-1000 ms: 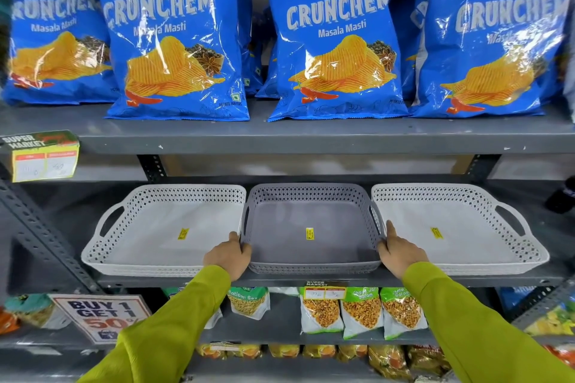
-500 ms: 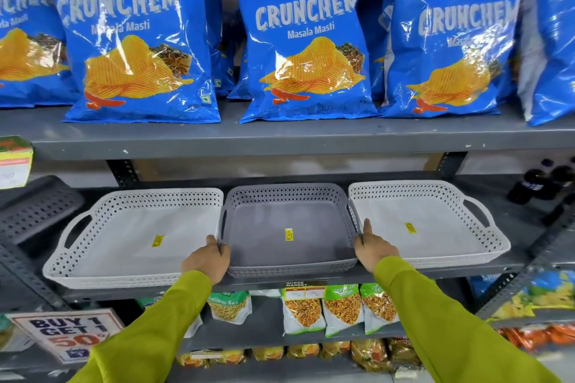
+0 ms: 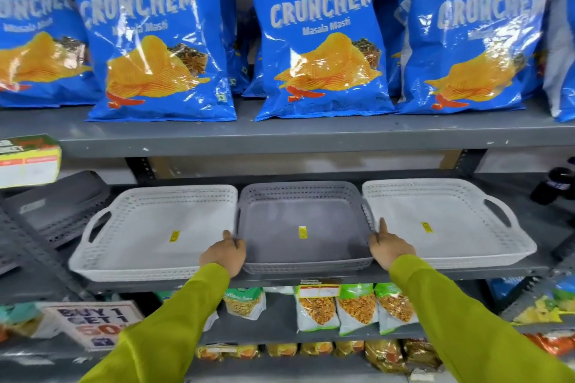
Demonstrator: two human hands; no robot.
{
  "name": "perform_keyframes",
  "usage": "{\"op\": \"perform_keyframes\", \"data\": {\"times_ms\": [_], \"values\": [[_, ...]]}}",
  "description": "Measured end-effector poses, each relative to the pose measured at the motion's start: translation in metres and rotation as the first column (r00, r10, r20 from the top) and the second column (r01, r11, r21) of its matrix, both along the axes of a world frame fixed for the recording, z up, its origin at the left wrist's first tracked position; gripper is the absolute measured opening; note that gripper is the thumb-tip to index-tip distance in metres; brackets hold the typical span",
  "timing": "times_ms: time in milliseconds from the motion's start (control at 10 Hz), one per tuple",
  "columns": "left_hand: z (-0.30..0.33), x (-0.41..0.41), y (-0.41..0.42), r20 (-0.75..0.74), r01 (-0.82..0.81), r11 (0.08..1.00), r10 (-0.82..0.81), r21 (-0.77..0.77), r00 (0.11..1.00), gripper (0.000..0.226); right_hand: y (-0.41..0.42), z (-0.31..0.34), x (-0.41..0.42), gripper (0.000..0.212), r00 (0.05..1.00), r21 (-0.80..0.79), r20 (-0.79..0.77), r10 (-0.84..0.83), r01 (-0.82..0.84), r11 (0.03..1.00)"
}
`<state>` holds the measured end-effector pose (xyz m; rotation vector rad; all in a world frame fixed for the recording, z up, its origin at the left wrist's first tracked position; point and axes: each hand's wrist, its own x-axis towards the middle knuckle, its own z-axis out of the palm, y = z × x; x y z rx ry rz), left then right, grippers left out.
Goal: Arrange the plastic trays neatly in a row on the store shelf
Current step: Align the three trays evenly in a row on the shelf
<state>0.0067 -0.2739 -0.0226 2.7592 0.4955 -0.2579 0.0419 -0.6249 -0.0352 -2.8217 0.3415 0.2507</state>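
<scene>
Head view is showing the grey tray [image 3: 303,227] lying between both hands, left hand [image 3: 224,255] and right hand [image 3: 390,247] each gripping a near corner.

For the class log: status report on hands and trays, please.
Left hand and right hand grip the grey tray at its front corners. White trays flank it, close alongside. Row on shelf; nothing in the way.

Bright even store light, glare on chip bags [image 3: 320,40], motion blur, wide-angle edge bending
</scene>
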Motion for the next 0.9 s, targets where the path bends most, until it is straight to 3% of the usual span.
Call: {"op": "perform_keyframes", "data": {"times_ms": [100,300,700,900], "values": [[0.005,-0.004,0.003,-0.028,-0.019,0.999,0.019,-0.027,0.999,0.063,0.0,-0.004,0.005,0.067,1.0,0.016,0.001,0.003,-0.003,1.0],[0.007,-0.007,0.003,0.0,-0.008,0.998,0.008,-0.056,1.0,0.048,0.002,-0.003,0.006,0.068,1.0,0.015,0.013,0.001,-0.002,1.0],[0.006,-0.005,0.002,0.026,-0.005,0.999,0.006,-0.054,1.0,0.049,0.003,0.001,0.002,0.066,1.0,0.027,-0.003,0.018,-0.018,0.999],[0.005,-0.009,0.004,0.076,0.006,0.999,-0.002,-0.047,0.997,0.047,0.009,0.007,-0.01,0.069,0.989,0.007,0.148,0.015,-0.016,1.0]]}}
